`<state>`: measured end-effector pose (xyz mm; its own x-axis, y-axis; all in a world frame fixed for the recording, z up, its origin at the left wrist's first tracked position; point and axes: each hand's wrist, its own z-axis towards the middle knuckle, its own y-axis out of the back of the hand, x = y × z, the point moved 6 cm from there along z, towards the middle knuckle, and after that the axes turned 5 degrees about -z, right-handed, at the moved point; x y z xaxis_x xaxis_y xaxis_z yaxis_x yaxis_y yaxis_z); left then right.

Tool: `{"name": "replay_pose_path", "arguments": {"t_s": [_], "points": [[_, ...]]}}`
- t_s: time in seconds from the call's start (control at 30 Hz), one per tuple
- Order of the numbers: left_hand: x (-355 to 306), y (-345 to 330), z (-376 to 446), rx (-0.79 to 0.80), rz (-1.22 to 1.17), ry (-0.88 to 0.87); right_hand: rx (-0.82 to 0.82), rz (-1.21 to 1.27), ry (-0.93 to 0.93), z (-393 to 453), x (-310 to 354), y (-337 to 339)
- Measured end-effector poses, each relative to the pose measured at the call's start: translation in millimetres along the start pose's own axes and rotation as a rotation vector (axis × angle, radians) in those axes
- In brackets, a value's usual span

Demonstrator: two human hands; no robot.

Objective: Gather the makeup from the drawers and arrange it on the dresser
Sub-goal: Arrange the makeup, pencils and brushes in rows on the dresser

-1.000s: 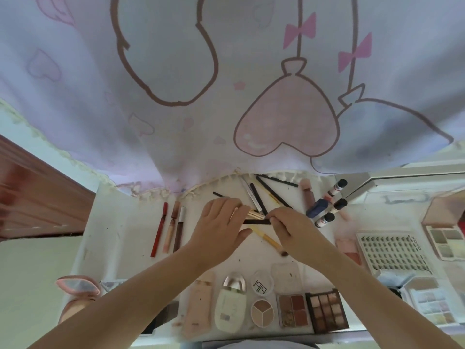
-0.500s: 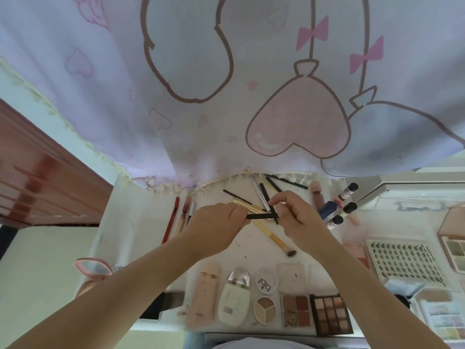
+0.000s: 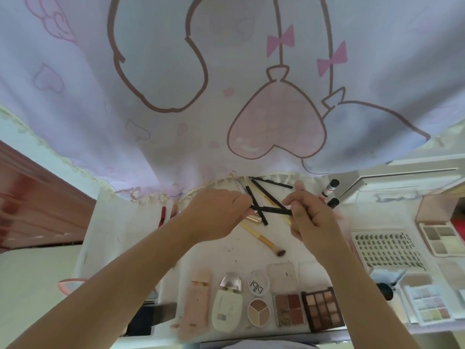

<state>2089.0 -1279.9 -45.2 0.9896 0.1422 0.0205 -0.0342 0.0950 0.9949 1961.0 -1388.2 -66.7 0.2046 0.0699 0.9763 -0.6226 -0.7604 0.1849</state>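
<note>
Most of the makeup is already lying in rows on the table (image 3: 120,230): palettes (image 3: 322,308) and bottles near the front edge, pencils at the back. The left hand (image 3: 216,212) and right hand (image 3: 308,217) are each pinching one end of a black pencil (image 3: 273,210) above the table, fingers curled. I judge only the pencils are waiting to be arranged; the drawers are not showing.

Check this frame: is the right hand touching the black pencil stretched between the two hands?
Touching. The head view shows the right hand pinching one end of the black pencil, fingertips closed on it with no gap.
</note>
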Motion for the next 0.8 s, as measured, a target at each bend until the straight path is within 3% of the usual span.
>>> {"name": "replay_pose_path", "arguments": {"t_s": [0.07,0.1,0.13,0.17,0.23,0.3,0.37,0.47,0.8], "points": [[55,-4,-23,0.051,-0.062,0.303,-0.229,0.132,-0.05,-2,-4,56],[81,-1,-40,-0.003,-0.154,0.452,-0.317,0.133,-0.062,-5,-6,83],[97,-1,-52,-0.054,-0.165,0.495,-0.362,0.08,-0.074,-7,-6,100],[103,-2,-55,-0.084,-0.157,0.505,-0.362,0.007,-0.08,-5,-6,105],[84,-16,-47,0.017,-0.209,0.483,-0.265,-0.112,-0.096,5,-8,77],[52,-32,-28,0.11,-0.276,0.428,-0.118,-0.156,-0.064,16,-7,29],[33,-33,-18,0.103,-0.272,0.382,-0.034,-0.145,-0.039,24,-3,-3],[31,-41,-23,0.08,-0.299,0.417,-0.012,-0.078,-0.058,28,-7,-16],[19,-47,-31,0.237,-0.305,0.402,-0.008,-0.04,-0.094,29,-25,-32]]}}
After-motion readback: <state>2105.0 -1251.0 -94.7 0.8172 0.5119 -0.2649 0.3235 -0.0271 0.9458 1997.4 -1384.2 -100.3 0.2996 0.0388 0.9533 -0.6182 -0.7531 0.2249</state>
